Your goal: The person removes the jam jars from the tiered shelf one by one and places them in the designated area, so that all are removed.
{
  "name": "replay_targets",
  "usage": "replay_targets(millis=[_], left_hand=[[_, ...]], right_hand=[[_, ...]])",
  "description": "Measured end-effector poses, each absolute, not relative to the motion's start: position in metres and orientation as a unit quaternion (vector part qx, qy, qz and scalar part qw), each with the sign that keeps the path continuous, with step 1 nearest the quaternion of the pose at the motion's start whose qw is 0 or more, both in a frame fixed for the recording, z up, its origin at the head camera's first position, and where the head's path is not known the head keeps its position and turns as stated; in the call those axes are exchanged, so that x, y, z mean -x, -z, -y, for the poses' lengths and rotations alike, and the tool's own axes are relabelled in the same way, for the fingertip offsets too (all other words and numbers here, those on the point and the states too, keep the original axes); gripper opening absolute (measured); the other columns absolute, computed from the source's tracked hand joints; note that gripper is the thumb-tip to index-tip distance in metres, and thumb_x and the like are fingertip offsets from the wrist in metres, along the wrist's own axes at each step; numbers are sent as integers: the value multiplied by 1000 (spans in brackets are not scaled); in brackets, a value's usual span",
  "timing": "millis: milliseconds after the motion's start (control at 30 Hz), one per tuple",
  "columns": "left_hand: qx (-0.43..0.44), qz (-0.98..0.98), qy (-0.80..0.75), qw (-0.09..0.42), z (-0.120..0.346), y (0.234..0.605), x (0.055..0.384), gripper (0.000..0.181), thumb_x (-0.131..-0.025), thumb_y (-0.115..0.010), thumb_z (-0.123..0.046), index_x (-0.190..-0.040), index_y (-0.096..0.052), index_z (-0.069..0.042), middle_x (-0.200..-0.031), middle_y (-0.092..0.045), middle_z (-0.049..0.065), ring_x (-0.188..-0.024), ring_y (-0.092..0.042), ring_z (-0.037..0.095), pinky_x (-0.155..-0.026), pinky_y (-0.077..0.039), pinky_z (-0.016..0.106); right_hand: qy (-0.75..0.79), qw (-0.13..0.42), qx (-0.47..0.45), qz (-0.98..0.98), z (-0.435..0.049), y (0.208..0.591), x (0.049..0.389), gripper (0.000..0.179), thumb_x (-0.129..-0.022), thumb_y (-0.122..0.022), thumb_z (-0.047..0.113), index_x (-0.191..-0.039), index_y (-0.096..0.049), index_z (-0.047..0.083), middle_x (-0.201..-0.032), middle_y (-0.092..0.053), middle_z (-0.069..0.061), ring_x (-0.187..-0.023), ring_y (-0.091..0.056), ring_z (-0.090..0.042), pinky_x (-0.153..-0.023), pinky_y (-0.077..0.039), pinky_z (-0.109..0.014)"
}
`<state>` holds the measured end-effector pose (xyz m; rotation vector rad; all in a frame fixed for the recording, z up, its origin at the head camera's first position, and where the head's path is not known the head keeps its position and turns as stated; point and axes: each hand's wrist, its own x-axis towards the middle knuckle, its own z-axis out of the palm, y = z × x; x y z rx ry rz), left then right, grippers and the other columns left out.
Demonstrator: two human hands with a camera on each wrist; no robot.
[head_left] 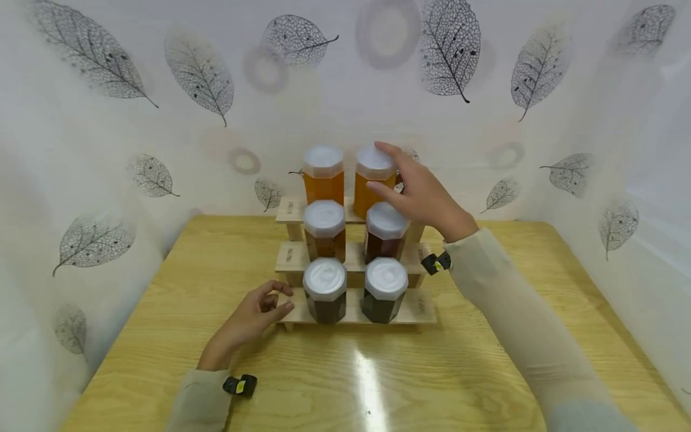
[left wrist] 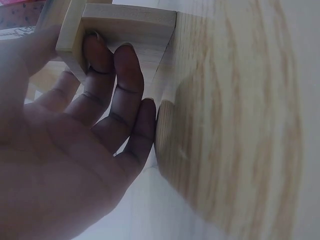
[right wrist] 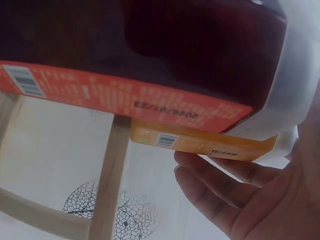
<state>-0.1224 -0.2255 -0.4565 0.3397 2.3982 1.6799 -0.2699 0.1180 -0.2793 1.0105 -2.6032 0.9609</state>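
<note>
A three-step wooden stand (head_left: 354,309) carries pairs of octagonal jars with white lids. My right hand (head_left: 418,189) holds the orange jar (head_left: 365,195) at the top right, thumb in front and a finger by its lid. In the right wrist view, this hand's fingers (right wrist: 200,187) lie along the side of the orange jar (right wrist: 200,143), partly behind a dark red jar (right wrist: 200,55). My left hand (head_left: 251,318) grips the left end of the bottom step; in the left wrist view, its fingers curl at the edge of the board (left wrist: 72,42).
Another orange jar (head_left: 325,186) stands at the top left. An amber jar (head_left: 326,240) is on the middle step, and two dark jars (head_left: 327,306) are on the bottom one. The stand rests on a wooden table (head_left: 216,258) before a leaf-patterned curtain (head_left: 335,108).
</note>
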Motion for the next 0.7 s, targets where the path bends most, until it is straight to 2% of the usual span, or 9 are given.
replay_targets(millis=[133, 267, 367, 567, 700], left_hand=[[-127, -805, -573, 84, 227, 459, 123, 26, -102, -67, -11, -124, -59, 1, -69, -46, 2, -59, -40, 9, -53, -38, 24], [-128, -806, -573, 82, 227, 461, 123, 26, -102, -67, -11, -124, -59, 0, -70, -46, 2, -59, -40, 9, -53, -38, 24], [-128, -807, -571, 80, 227, 461, 122, 26, -102, -67, -11, -124, -59, 0, -69, -46, 2, -59, -41, 10, -53, -38, 24], [-126, -817, -558, 71, 227, 460, 122, 25, -102, -68, -12, -124, -61, -1, -70, -47, 3, -61, -42, 10, -56, -39, 25], [-124, -818, -557, 69, 226, 459, 122, 25, -102, -68, -12, -124, -61, -1, -70, -48, 2, -61, -43, 10, -56, -40, 24]], right_hand=[[-302, 96, -324, 892, -115, 277, 272, 82, -98, -73, 43, -163, -29, 18, -142, -54, -15, -97, -60, -32, -84, -50, -47], [-284, 99, -307, 903, -112, 276, 273, 94, -89, -81, 49, -162, -29, 22, -142, -55, -16, -109, -60, -35, -91, -49, -53], [-282, 106, -303, 904, -111, 277, 273, 94, -87, -83, 47, -161, -30, 22, -144, -54, -18, -120, -57, -37, -96, -48, -58], [-307, 122, -299, 895, -109, 281, 274, 87, -88, -83, 40, -159, -36, 22, -144, -55, -16, -118, -59, -37, -94, -48, -57], [-323, 137, -295, 889, -112, 284, 273, 86, -87, -84, 39, -157, -39, 21, -137, -60, -17, -111, -62, -35, -88, -49, -54]])
